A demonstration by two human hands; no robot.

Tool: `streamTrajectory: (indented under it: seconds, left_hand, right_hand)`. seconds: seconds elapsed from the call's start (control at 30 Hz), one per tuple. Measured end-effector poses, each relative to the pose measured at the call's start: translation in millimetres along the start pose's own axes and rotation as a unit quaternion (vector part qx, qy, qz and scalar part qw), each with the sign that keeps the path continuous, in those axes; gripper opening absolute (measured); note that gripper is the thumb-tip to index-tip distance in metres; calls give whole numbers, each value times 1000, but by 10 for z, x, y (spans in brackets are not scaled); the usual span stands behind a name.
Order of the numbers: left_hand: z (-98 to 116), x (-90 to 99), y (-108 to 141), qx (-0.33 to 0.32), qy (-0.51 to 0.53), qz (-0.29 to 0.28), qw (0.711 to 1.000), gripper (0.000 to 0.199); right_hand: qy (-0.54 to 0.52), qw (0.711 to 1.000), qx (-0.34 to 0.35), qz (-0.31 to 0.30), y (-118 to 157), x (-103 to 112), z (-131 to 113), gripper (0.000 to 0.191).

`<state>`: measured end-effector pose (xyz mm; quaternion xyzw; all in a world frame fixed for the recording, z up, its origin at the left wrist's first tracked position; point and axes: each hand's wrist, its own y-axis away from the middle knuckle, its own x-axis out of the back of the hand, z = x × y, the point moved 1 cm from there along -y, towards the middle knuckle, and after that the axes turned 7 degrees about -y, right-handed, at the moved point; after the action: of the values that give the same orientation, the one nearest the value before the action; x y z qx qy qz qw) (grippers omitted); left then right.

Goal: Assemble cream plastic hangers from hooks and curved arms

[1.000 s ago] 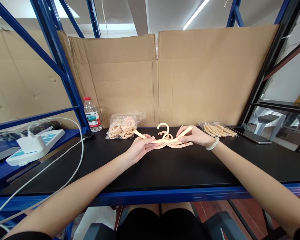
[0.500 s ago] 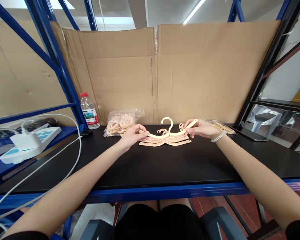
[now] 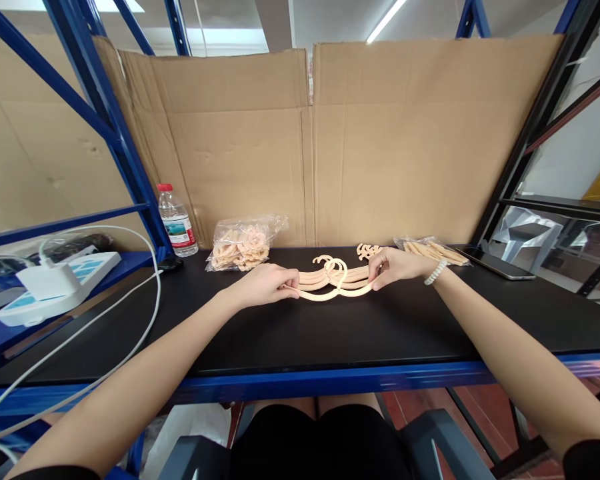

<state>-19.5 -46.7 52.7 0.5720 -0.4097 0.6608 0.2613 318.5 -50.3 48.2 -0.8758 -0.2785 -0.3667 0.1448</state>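
Note:
A light cream plastic hanger [image 3: 320, 296] is held by its two ends, low over the black tabletop, with its hook pointing up and back. My left hand [image 3: 270, 285] pinches its left end, and my right hand [image 3: 393, 267] grips the right end. Right behind it lie several similar hangers [image 3: 313, 279], partly hidden by the held one. A row of small hooks [image 3: 367, 251] sits on the table behind my right hand. A bead bracelet [image 3: 435, 272] circles my right wrist.
A clear bag of pinkish pieces [image 3: 243, 245] and a water bottle [image 3: 177, 223] stand at the back left. Flat pieces in a bag [image 3: 433, 251] and a phone [image 3: 497, 263] lie at the back right. A power strip [image 3: 60, 287] with white cables is at the left.
Both hands have lowered the held hanger toward me, to the front of the other hangers. Its hook now overlaps theirs, and the row of small hooks shows more fully.

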Motion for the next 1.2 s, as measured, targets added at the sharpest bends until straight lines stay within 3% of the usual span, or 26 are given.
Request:
streamTrajectory:
  seconds: [0.27,0.47,0.53,0.63,0.73,0.87,0.97,1.2]
  left_hand:
    - [-20,-51,1,-25,-41,34,998,22]
    - [18,-71,0,46,-149,44,987,15]
    - [120,-119,-11,50,-143,67,986,17]
    - [339,-254,-48,42,-61,91,993,32]
    - [509,-415,-87,74,22,55,995,56]
    - [526,-534,-103,167,71,4,983,78]
    - [460,-553,-127,186,101,-23,977,84]
    - [254,-539,-263,197,60,-77,976,93]
  right_hand:
    - [46,999,-13,15,-59,-96,5,23]
    - [74,997,-21,-1,-68,-147,-31,19]
    - [128,992,-13,19,-56,-209,-106,15]
    - [203,974,13,96,-44,-403,-271,22]
    - [241,959,10,152,-76,-680,-387,52]
    - [290,944,-68,140,-196,-965,-339,87]
    - [285,944,-117,117,-298,-1025,-234,91]
    - [277,943,-150,109,-561,-972,-143,86]
